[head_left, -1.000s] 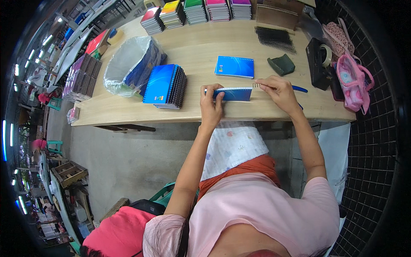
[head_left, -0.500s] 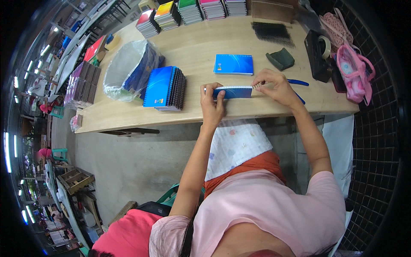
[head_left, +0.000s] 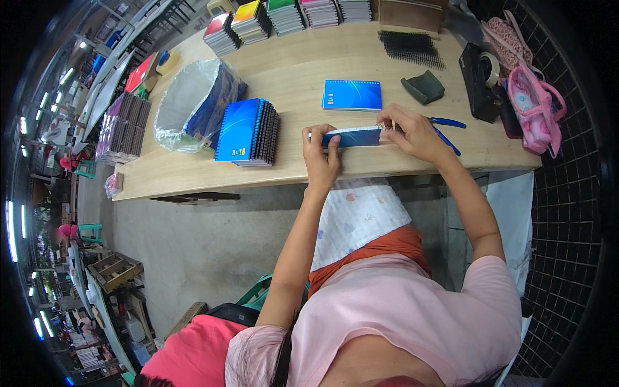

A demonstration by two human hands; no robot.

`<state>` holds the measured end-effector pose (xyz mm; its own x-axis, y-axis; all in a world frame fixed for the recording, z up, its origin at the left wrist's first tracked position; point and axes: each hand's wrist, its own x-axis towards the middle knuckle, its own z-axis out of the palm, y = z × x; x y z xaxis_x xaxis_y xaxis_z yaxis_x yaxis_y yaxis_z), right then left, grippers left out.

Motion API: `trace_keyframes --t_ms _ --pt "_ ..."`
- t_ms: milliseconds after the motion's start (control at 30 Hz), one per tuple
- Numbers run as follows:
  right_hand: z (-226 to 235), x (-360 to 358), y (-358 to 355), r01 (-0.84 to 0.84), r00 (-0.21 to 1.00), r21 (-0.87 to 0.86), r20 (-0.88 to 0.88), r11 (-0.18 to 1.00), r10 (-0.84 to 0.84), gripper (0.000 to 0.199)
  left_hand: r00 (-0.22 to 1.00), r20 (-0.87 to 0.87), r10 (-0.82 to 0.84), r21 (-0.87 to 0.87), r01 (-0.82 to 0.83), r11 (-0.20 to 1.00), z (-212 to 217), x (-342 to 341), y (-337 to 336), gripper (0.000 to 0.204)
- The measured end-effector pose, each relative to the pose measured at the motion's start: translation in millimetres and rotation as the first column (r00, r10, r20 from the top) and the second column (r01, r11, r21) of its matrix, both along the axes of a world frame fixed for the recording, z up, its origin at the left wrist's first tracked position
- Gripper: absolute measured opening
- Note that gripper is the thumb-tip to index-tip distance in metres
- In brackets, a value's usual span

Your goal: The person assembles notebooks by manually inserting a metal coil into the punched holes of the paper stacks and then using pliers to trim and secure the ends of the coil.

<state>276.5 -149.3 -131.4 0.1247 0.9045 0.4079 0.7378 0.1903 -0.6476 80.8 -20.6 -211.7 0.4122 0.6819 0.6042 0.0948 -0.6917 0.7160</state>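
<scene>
A blue-covered notebook [head_left: 353,136] stands on edge near the front of the wooden table [head_left: 303,64]. My left hand [head_left: 320,158] grips its left end. My right hand [head_left: 412,131] pinches its right end, where a wire spiral shows. A second blue notebook [head_left: 352,95] lies flat just behind. Blue-handled pliers [head_left: 446,131] lie under and to the right of my right hand.
A stack of blue spiral notebooks [head_left: 247,131] and a plastic bag of more [head_left: 195,105] sit to the left. Black spiral coils [head_left: 411,48], a dark green pouch [head_left: 422,87], a tape dispenser [head_left: 480,76] and a pink bag [head_left: 534,109] lie right. Coloured notebook stacks [head_left: 284,16] line the far edge.
Both hands keep hold of the notebook on edge. My right hand's fingers have shifted slightly along its spiral end. Nothing else on the table has moved.
</scene>
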Motion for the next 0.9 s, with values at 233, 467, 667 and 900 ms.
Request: trace_keyframes --t_ms 233,467,667,900 --pt "-3.1 -5.1 3.0 0.027 0.986 -0.027 0.165 0.999 -0.022 0.019 1.0 0.022 -0.015 -0.004 0.015 1.0 2.0 0.7 -3.0 0.012" --pt "0.1 -12.7 5.2 0.101 0.938 0.061 0.328 0.993 -0.115 0.019 0.999 0.031 -0.014 -0.003 0.014 1.0 2.5 0.9 -3.7 0.012" --pt "-0.7 -14.6 8.0 0.123 0.947 0.003 0.3 0.992 -0.118 0.02 0.999 0.024 -0.034 -0.029 0.035 0.999 3.8 0.2 -5.2 0.014" --pt "3.5 6.9 13.1 0.091 0.888 -0.009 0.453 0.996 -0.077 0.037 0.999 0.027 -0.045 -0.041 0.046 0.998 2.7 -3.8 -3.1 0.016"
